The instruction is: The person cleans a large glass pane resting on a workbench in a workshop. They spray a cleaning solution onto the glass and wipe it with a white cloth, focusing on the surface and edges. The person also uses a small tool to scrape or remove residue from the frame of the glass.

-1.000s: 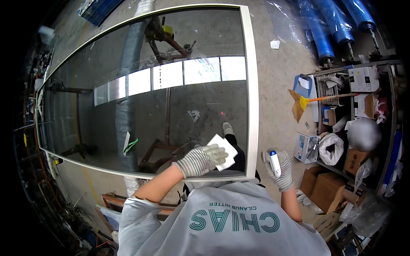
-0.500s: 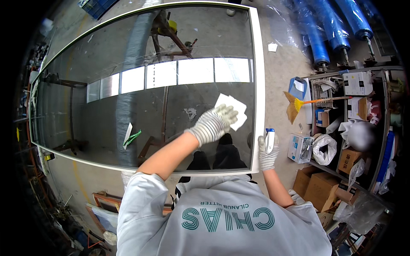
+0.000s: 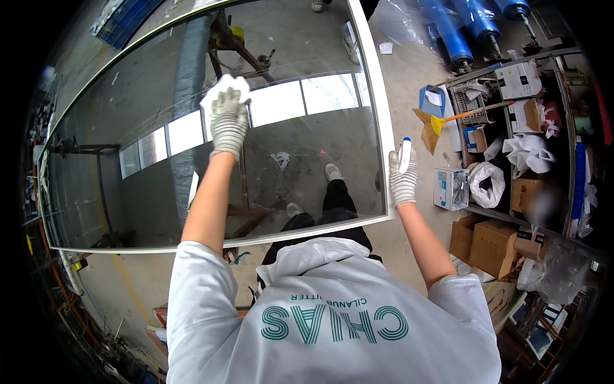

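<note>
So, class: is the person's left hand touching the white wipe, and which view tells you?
Touching. The head view shows the left hand laid palm-down over the white wipe, its gloved fingers overlapping it with no visible gap.

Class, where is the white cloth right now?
In the head view, the white cloth is upper left of centre under the left gloved hand, over the white-framed glass pane, just right of the grey wrapped beam.

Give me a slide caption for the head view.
Gloved left hand rests on white cloth over framed glass; right hand grips white-and-blue tool.
</note>
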`<action>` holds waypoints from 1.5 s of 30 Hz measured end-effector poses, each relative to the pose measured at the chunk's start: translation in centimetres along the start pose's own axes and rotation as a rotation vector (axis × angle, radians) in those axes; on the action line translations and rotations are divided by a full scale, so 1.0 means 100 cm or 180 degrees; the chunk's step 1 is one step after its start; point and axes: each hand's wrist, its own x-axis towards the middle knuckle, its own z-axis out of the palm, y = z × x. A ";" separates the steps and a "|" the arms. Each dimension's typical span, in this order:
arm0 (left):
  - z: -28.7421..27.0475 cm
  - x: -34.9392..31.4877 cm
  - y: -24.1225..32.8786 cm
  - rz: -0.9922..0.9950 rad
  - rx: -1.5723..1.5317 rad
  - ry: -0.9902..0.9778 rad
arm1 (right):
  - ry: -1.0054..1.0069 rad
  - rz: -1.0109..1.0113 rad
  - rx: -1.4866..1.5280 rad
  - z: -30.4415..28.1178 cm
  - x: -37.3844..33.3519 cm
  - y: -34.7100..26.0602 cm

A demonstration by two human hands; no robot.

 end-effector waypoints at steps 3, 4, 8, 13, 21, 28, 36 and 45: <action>-0.049 -0.071 0.156 0.1787 -0.1244 -0.1287 | 0.0065 0.0034 -0.0147 0.003 -0.003 -0.005; -0.058 -0.109 0.180 0.2539 -0.1577 -0.1724 | 0.0076 -0.0007 -0.0180 0.004 -0.002 -0.001; -0.077 -0.115 0.120 0.2494 -0.1404 -0.1821 | 0.0144 -0.0037 -0.0430 0.003 0.003 0.012; -0.071 -0.068 -0.091 -0.0074 -0.0278 -0.0593 | 0.0144 0.0046 -0.0549 0.006 0.002 0.002; -0.116 -0.185 0.104 0.2135 -0.1283 -0.2165 | 0.0327 -0.0389 -0.0145 0.004 -0.002 -0.002; -0.118 -0.150 -0.106 -0.0601 -0.0010 -0.1023 | 0.0275 -0.0294 -0.0072 0.003 0.000 0.002; -0.101 -0.170 0.089 0.1623 -0.1152 -0.1626 | 0.0329 -0.0083 -0.0117 -0.001 0.005 0.008; -0.091 -0.159 -0.012 0.0121 0.0213 -0.1139 | 0.0211 -0.0262 -0.0461 0.001 0.000 -0.003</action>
